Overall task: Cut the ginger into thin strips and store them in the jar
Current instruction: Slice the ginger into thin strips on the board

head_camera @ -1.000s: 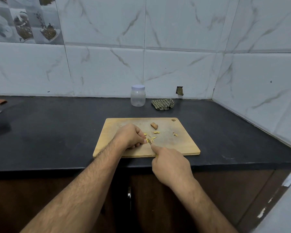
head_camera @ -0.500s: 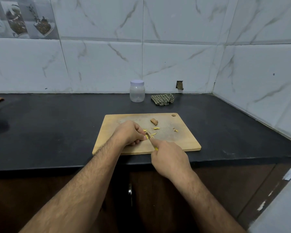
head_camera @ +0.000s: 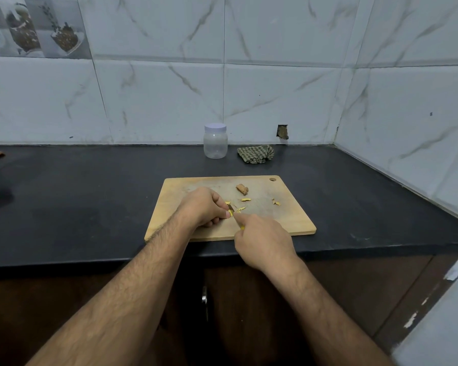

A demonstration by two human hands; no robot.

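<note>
Head view: small yellow ginger piece point(head_camera: 230, 213) is pinched by curled left hand point(head_camera: 202, 206) on pale wooden cutting board point(head_camera: 291, 215), mostly hidden by fingers. Small knife point(head_camera: 233, 208) is gripped by right hand point(head_camera: 262, 239); handle hidden, blade barely seen. Cut strips point(head_camera: 246, 199) lie nearby. Lidded clear plastic jar point(head_camera: 215, 141) stands well behind the board, nr wall.

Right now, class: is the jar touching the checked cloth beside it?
Apart. The head view shows a strip of dark counter between the jar and the checked cloth.
</note>
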